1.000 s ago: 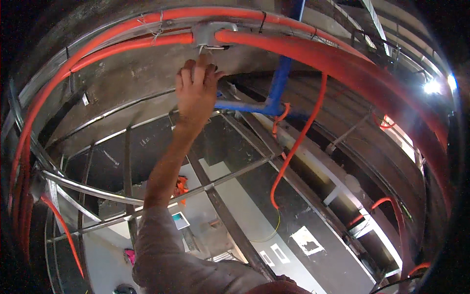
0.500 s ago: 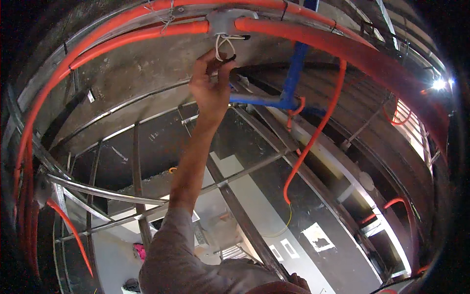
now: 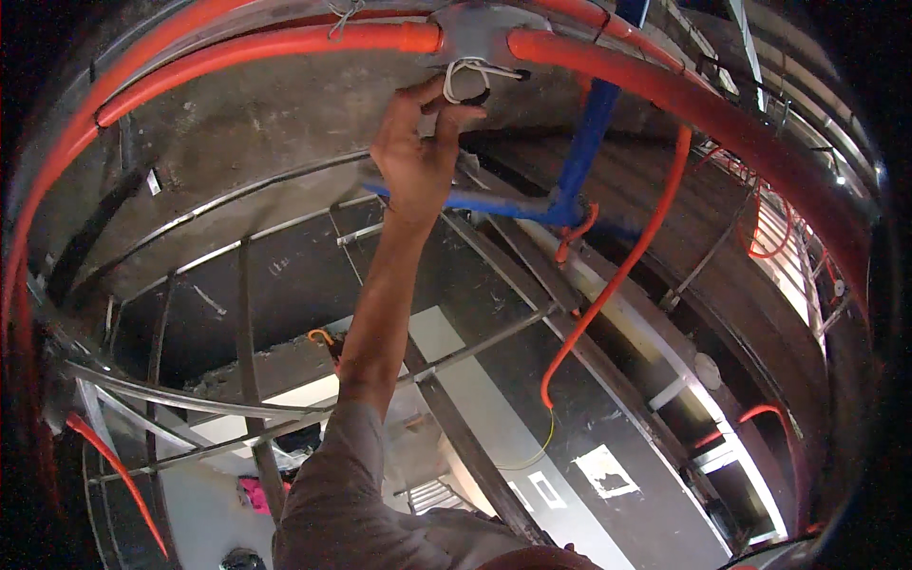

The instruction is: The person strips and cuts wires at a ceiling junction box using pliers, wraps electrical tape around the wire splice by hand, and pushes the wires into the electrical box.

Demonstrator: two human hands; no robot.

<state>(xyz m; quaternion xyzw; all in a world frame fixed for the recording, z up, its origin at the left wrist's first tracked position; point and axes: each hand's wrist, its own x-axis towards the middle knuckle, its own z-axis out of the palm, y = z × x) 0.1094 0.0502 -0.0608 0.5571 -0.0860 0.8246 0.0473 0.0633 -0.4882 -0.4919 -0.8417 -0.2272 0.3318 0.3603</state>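
Observation:
My left hand (image 3: 415,157) is raised overhead, its thumb and fingers pinched on a looped white electrical wire (image 3: 449,84). The wire hangs from the underside of a grey round junction box (image 3: 483,36). A black end, seemingly taped, shows at my fingertips, and a second black-tipped wire end (image 3: 521,75) sticks out to the right. An orange conduit (image 3: 313,40) enters the box from the left and another orange conduit (image 3: 589,57) leaves it on the right. My right hand is out of view.
A blue pipe (image 3: 587,142) runs down right of my hand and joins a horizontal length. An orange flexible conduit (image 3: 632,275) dangles with a thin yellow-green wire at its end. Metal ceiling framing (image 3: 456,427) crosses below. Another orange conduit (image 3: 119,475) hangs at lower left.
The view has shifted, so the junction box sits higher and farther right. My left hand stays pinched at the white wire, and its loop looks smaller and rounder.

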